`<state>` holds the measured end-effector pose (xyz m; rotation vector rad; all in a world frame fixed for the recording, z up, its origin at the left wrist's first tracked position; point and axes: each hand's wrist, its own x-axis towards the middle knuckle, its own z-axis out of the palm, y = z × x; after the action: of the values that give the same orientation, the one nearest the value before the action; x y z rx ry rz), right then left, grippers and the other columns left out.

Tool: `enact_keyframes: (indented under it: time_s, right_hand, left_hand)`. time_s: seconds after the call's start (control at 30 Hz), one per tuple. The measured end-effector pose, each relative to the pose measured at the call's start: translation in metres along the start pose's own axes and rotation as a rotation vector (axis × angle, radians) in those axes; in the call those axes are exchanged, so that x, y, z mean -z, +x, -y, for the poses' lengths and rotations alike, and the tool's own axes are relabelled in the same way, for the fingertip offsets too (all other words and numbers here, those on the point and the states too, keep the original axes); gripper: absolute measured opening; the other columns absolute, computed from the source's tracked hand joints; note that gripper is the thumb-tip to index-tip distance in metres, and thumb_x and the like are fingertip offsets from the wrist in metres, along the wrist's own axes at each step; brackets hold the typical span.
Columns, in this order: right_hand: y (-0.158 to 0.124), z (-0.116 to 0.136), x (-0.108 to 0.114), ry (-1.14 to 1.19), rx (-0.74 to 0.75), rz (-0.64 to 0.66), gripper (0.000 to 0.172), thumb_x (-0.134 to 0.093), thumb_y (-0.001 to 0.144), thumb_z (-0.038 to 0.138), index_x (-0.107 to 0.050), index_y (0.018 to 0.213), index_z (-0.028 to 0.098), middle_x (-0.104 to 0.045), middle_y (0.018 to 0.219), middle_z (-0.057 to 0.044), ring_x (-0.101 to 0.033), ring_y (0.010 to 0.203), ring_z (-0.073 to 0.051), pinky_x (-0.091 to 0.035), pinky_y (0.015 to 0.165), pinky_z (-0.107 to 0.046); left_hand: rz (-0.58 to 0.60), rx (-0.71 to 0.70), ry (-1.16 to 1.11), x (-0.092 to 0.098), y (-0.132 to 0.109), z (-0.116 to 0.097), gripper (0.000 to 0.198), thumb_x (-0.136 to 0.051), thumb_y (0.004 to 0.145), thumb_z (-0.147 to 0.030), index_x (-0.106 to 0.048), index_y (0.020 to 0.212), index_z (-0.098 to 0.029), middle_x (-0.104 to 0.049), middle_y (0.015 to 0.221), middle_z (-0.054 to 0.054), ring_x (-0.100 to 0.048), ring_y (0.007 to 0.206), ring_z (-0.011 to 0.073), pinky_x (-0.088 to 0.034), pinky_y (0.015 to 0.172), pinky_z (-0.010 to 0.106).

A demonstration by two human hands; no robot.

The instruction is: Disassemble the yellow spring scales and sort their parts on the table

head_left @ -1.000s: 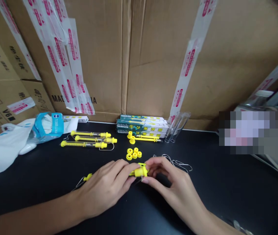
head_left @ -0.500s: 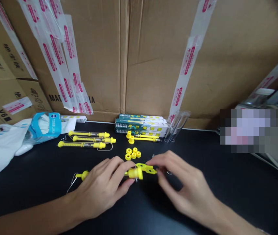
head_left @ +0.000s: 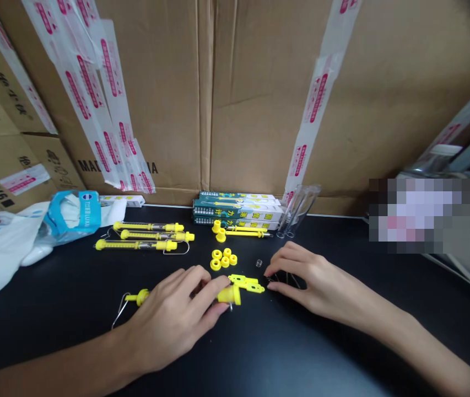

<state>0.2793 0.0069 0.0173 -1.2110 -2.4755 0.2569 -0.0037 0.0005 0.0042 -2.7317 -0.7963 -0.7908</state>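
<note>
The person's left forearm (head_left: 81, 358) slants in from the lower left to a left hand (head_left: 181, 300) held back-up, its fingers curled in a closed grip, the index finger and thumb pointing rightward. The right forearm (head_left: 400, 328) comes in from the lower right corner. The right hand (head_left: 307, 275) is arched, thumb and index fingertips close together; whether they meet is hard to tell. The hands are apart.

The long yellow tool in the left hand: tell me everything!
The long, yellow, plastic-looking tool lies sideways at the black tabletop, gripped by the bare left hand, which hides its middle. Its right end shows a flanged cap and metal bit; its left, a collar, stem and bent silver wire hook.
</note>
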Motion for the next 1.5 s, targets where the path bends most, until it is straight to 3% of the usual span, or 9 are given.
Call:
enact_keyframes:
  time_s: [0.4,0.6,0.8,0.93,1.03,1.1,1.23,1.37,1.5]
  right_hand:
    - [-0.002,0.002,-0.008,0.087,-0.068,-0.094,0.024,-0.048,0.098,0.023,-0.067,0.113,0.026,-0.065,0.110,-0.005,-0.068,0.094,-0.017,-0.054,0.084,-0.031]
    - [-0.004,0.001,-0.017,0.102,-0.165,-0.070,0.031,-0.049,0.097,0.023,-0.053,0.128,0.027,-0.065,0.101,-0.004,-0.068,0.082,-0.017,-0.056,0.074,-0.032]
    - [-0.006,0.002,-0.013,0.019,-0.138,-0.059,0.032,-0.049,0.099,0.025,-0.051,0.130,0.028,-0.065,0.103,-0.006,-0.067,0.085,-0.019,-0.055,0.077,-0.034]
    - [-0.005,0.011,-0.008,0.034,-0.048,-0.178,0.020,-0.056,0.097,0.029,-0.061,0.116,0.024,-0.069,0.098,-0.005,-0.066,0.085,-0.019,-0.052,0.076,-0.031]
    - [-0.004,0.028,-0.016,0.166,-0.010,-0.248,0.011,-0.064,0.093,0.033,-0.067,0.097,0.024,-0.069,0.083,-0.001,-0.061,0.067,-0.014,-0.048,0.062,-0.025]
    - [-0.005,0.043,-0.027,0.277,-0.045,-0.270,0.016,-0.069,0.088,0.037,-0.068,0.097,0.025,-0.067,0.076,0.001,-0.056,0.056,-0.012,-0.045,0.052,-0.023]
    - [-0.006,0.065,-0.043,0.317,0.006,-0.266,0.014,-0.066,0.091,0.034,-0.068,0.091,0.020,-0.064,0.074,-0.002,-0.057,0.063,-0.015,-0.047,0.058,-0.027]
    - [-0.004,0.070,-0.043,0.375,0.060,-0.238,0.012,-0.062,0.093,0.027,-0.070,0.087,0.020,-0.062,0.077,-0.004,-0.058,0.069,-0.017,-0.048,0.062,-0.028]
    - [-0.004,0.071,-0.043,0.512,-0.041,-0.185,0.011,-0.066,0.089,0.030,-0.069,0.090,0.020,-0.062,0.084,-0.005,-0.055,0.067,-0.015,-0.047,0.056,-0.026]
  left_hand:
    - [0.024,0.007,-0.034,-0.002,-0.002,0.001,0.024,-0.042,0.102,-0.027,-0.055,0.118,-0.017,-0.065,0.093,0.006,-0.064,0.073,0.0208,-0.056,0.065,0.038]
    - [0.040,0.014,-0.047,-0.001,-0.001,0.000,0.023,-0.042,0.102,-0.027,-0.056,0.117,-0.017,-0.066,0.095,0.006,-0.065,0.076,0.0222,-0.057,0.065,0.039]
    - [0.030,0.020,-0.049,-0.002,0.000,0.000,0.023,-0.044,0.101,-0.028,-0.056,0.116,-0.017,-0.066,0.096,0.006,-0.066,0.077,0.0221,-0.058,0.067,0.040]
    - [0.008,0.032,-0.055,-0.002,-0.001,0.000,0.021,-0.045,0.101,-0.027,-0.057,0.115,-0.016,-0.067,0.096,0.006,-0.066,0.078,0.0217,-0.057,0.068,0.039]
    - [-0.020,0.047,-0.059,-0.001,-0.002,0.000,0.021,-0.046,0.101,-0.026,-0.057,0.117,-0.016,-0.067,0.096,0.006,-0.067,0.080,0.0214,-0.058,0.070,0.039]
    - [-0.049,0.049,-0.066,0.000,-0.001,-0.001,0.022,-0.047,0.100,-0.026,-0.057,0.117,-0.016,-0.067,0.095,0.006,-0.067,0.080,0.0209,-0.058,0.070,0.037]
    - [-0.116,0.012,-0.082,0.005,0.001,-0.003,0.024,-0.045,0.101,-0.028,-0.058,0.115,-0.014,-0.068,0.093,0.006,-0.068,0.080,0.0194,-0.058,0.072,0.034]
    - [-0.130,-0.024,-0.103,0.008,0.002,-0.005,0.025,-0.043,0.102,-0.029,-0.059,0.114,-0.014,-0.068,0.091,0.006,-0.068,0.078,0.0177,-0.058,0.071,0.030]
    - [-0.120,0.014,-0.135,0.005,0.000,-0.003,0.026,-0.044,0.103,-0.029,-0.057,0.120,-0.015,-0.068,0.096,0.006,-0.069,0.082,0.0162,-0.058,0.072,0.027]
